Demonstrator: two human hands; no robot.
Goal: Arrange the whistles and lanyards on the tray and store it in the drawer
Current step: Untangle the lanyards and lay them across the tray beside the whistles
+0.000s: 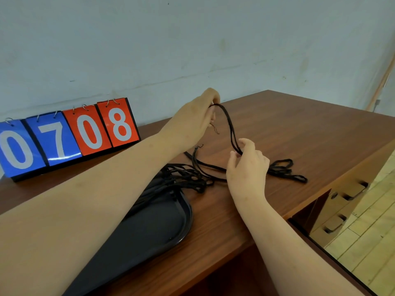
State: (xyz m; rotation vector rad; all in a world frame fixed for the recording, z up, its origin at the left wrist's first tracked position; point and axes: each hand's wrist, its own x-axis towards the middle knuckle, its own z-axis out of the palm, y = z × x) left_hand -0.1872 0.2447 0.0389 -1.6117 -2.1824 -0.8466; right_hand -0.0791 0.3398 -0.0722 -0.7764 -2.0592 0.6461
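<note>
A black lanyard point(230, 127) is stretched between both hands above the wooden desk. My left hand point(192, 122) pinches its upper end, raised near the wall. My right hand point(248, 165) pinches the cord lower down, close to the desk. A black tray point(162, 223) lies at the desk's front, partly under my left forearm. Several black lanyards point(186, 178) spill over its far end. Another folded lanyard point(284, 169) lies on the desk to the right of my right hand. No whistle can be made out.
A flip scoreboard point(68, 135) reading 0708 stands at the back left against the wall. The desk point(299, 129) ends at the right, with drawer fronts point(346, 193) below its edge. A wooden floor lies beyond.
</note>
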